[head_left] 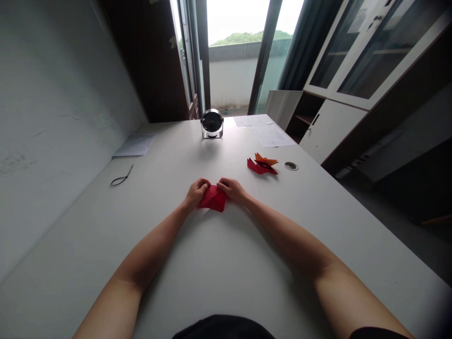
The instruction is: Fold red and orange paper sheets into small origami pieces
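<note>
head view: both grips (197, 192) (232, 188) pinch creased red paper (213, 198).

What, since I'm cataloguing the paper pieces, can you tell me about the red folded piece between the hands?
The red folded piece looks like paper, bright red and roughly four-sided, with crossing creases or flap edges on its face. It is partly folded into a small, fairly flat form. The left hand grips its upper left, the right hand its upper right. Whether its lower edge touches the white table is unclear.

No readable text or numbers
</note>
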A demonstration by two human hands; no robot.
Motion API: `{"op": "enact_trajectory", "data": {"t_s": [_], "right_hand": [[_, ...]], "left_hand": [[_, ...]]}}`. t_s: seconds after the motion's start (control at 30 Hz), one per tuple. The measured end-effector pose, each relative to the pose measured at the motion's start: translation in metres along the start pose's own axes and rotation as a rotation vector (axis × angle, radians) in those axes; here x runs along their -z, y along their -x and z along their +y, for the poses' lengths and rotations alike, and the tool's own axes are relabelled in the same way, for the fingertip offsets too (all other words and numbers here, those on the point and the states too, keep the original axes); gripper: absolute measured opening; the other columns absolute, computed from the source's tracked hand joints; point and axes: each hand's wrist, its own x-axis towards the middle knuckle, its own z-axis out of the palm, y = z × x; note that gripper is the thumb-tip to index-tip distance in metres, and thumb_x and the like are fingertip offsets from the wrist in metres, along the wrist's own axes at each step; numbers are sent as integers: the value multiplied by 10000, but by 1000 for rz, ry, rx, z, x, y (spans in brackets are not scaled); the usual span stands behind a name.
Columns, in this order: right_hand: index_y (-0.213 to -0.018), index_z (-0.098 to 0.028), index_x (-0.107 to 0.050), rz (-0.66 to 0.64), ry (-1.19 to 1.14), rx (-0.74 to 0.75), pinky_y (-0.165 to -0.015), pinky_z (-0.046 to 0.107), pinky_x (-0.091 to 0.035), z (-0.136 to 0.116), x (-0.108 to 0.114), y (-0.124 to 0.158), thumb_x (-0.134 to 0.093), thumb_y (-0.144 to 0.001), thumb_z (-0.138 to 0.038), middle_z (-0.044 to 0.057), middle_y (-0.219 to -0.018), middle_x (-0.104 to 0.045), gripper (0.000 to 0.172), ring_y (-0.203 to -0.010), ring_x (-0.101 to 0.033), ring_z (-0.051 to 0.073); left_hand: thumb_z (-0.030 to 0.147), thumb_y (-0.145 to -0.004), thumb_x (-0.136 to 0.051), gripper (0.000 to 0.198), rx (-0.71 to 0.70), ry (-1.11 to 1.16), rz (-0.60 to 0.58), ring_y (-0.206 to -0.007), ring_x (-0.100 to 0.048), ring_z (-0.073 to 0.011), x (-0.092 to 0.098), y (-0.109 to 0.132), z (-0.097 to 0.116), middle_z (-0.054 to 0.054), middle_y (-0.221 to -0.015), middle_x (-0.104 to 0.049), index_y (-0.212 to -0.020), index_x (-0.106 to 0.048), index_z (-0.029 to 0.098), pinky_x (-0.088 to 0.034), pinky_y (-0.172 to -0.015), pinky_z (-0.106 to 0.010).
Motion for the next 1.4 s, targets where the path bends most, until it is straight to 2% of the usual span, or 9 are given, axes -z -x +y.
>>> {"op": "enact_trajectory", "data": {"t_s": [0.97, 1.4], "right_hand": [[-760, -197, -578, -11, 5, -15, -609, 256, -350, -5, 1, 2, -521, -868, -502, -25, -662, -551, 329, -635, -436, 130], [-768, -193, -582, -24, 12, -9, -600, 251, -345, -2, 0, 1, -518, -872, -496, -26, -667, -546, 326, -634, -438, 127]], "left_hand": [[365, -849, -631, 204, -6, 15, 16, -672, -533, -124, -1, 0, 1, -12, -801, -630, -897, -657, 169, -426, -609, -229], [350, -845, -615, 197, -22, -20, 30, -716, -556, -137, -2, 1, 3, -21, -831, -648, -891, -662, 164, -447, -657, -243]]}}
